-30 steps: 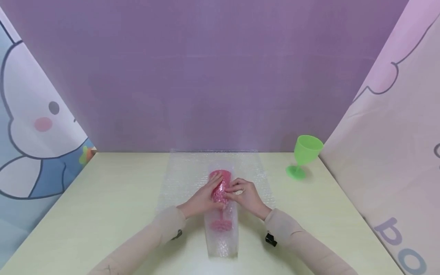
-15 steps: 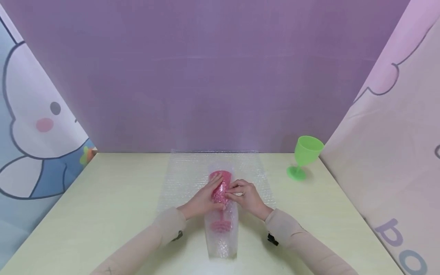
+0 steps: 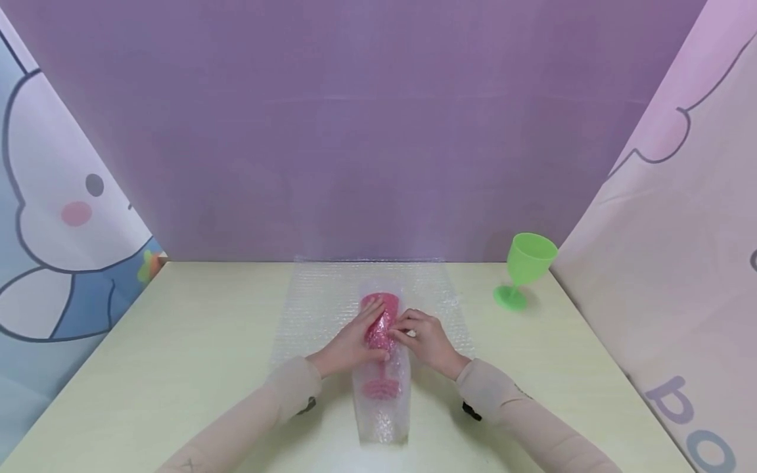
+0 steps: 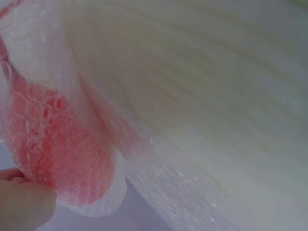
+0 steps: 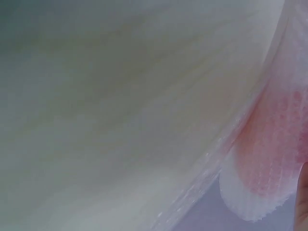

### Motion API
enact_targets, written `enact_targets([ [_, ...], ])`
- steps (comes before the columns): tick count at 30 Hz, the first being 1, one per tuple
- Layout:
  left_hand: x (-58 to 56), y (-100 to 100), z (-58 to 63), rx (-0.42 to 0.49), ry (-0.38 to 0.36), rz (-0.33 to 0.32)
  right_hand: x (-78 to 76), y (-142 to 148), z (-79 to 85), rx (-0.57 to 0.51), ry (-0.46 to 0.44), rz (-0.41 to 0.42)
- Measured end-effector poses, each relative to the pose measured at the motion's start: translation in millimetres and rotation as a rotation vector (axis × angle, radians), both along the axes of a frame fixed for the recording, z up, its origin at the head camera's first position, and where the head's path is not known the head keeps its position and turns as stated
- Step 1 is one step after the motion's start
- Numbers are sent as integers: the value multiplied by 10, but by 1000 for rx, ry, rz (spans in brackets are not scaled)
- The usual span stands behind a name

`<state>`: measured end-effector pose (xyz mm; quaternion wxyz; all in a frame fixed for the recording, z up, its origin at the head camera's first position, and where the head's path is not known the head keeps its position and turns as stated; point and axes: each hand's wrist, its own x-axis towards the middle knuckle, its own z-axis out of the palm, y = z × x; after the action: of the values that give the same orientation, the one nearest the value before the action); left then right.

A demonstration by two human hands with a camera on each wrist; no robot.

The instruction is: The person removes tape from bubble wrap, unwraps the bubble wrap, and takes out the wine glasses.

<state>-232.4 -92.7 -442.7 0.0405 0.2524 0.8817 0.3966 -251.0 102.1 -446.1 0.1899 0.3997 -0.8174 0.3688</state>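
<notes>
A pink goblet (image 3: 381,389) lies in the middle of the table, wrapped in clear bubble wrap (image 3: 384,427), its bowl toward the back and its foot toward the front. My left hand (image 3: 350,340) rests across the bowl, fingers stretched over it and thumb lying near the stem. On the other side, my right hand (image 3: 430,340) pinches the bubble wrap beside the bowl between thumb and fingers. The left wrist view shows the wrapped bowl (image 4: 62,149) with part of the left hand (image 4: 26,207) against it. A sliver of the right hand (image 5: 301,202) shows at the right wrist view's edge.
A flat stretch of bubble wrap (image 3: 313,295) spreads behind and to both sides of the goblet, reaching the table's back edge. A green goblet (image 3: 527,263) stands upright at the back right. Purple wall (image 3: 378,131) and printed side panels enclose the table (image 3: 195,341).
The right hand's fingertips have shifted very slightly to the right at the wrap. The left hand and the wrapped goblet stay in place.
</notes>
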Motion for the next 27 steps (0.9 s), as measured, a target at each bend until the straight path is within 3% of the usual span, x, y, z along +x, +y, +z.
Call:
enact_targets([
  [10,5,27,-2,-4,5,13,55,-29,27,-36,-201,-80],
  [14,13,41,2,-7,5,25,52,-35,17,-68,-242,-88],
  [20,24,60,26,-14,-3,50,36,-37,-4,-150,-382,-96],
  [27,7,72,11,-31,24,53,169,-75,199,-272,-552,-119],
])
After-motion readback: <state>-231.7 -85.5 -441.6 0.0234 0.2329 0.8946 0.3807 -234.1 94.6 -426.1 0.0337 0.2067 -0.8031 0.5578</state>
